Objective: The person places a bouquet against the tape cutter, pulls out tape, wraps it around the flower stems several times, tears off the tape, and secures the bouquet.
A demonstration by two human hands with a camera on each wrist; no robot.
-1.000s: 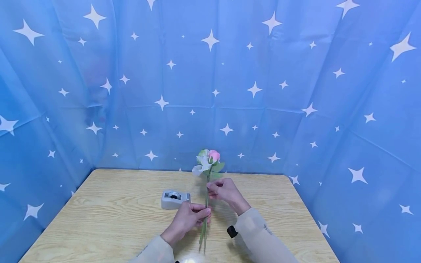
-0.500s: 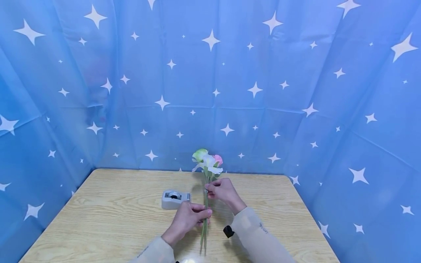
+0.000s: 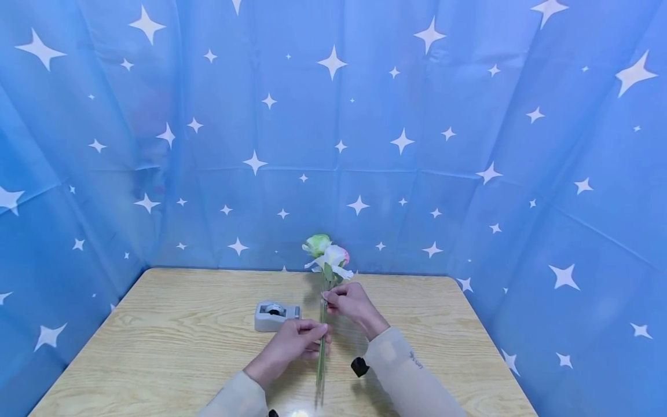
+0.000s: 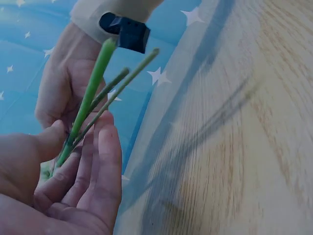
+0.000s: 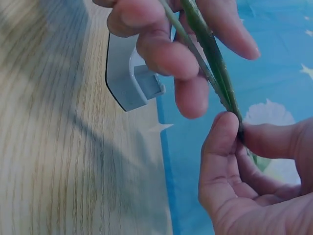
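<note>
Three stems (image 3: pixel 320 368) are held as one bundle at the middle of the scene, above the table (image 3: pixel 182 330); their shadows fall on the wood, apart from the stem ends. The bundle runs near to far, with the cut ends nearest the person and the blooms beyond both hands.

Right hand (image 3: pixel 351 302): clamped on the stems just below the flower heads, thumb against fingertip. This is presumably the main fixing point — a pinch here gathers the stems where the blooms would otherwise spread.

Left hand (image 3: pixel 292 343): closed around the stems lower down, nearer the person, with the thumb on one side and curved fingers on the other. Its grip appears lighter, likely serving as a guide and support. Below it the ends fan out slightly, as nothing confines them there.

Flower heads: the green bloom (image 3: pixel 317 244) sits far left, the white bloom (image 3: pixel 332 260) sits in front, and the pink bloom (image 3: pixel 345 253) is partly hidden behind the white one. Holding them beyond the fingers probably protects the petals from crushing.

Tape dispenser (image 3: pixel 263 324): upright on the table, left of the stems and just beyond the left hand — judged within easy reach, without obstructing the bundle.
</note>
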